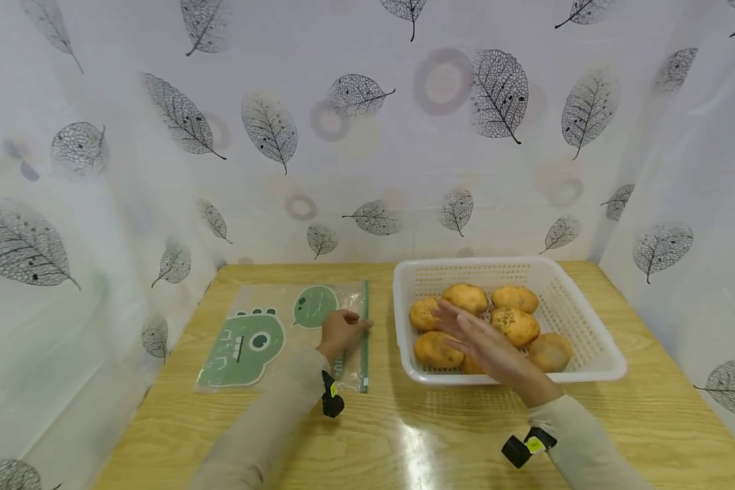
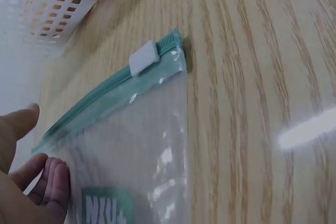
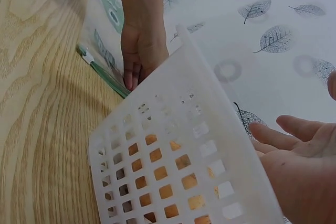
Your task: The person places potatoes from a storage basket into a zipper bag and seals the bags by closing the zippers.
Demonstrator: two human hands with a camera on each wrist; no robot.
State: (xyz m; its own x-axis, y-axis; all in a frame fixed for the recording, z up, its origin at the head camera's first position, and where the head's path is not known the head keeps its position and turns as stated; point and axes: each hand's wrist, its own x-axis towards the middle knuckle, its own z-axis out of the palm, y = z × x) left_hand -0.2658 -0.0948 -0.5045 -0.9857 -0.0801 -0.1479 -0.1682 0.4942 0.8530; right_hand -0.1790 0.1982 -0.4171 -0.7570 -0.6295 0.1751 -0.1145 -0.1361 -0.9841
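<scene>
A clear zip bag (image 1: 284, 346) with green dinosaur prints lies flat on the table, its green zipper edge (image 1: 365, 361) toward the basket. My left hand (image 1: 343, 333) rests over the bag beside that edge. In the left wrist view the left thumb (image 2: 22, 121) stands apart from the bent fingers, and a white slider (image 2: 144, 58) sits near the zipper's end. My right hand (image 1: 486, 344) hovers over the white plastic basket (image 1: 594, 340) with its fingers extended, holding nothing. Several potatoes (image 1: 516, 327) lie in the basket, some partly hidden by that hand.
The wooden table (image 1: 373, 442) runs under the bag and basket, with a narrow strip between them. A pale curtain (image 1: 367, 170) printed with leaves hangs behind and along both sides.
</scene>
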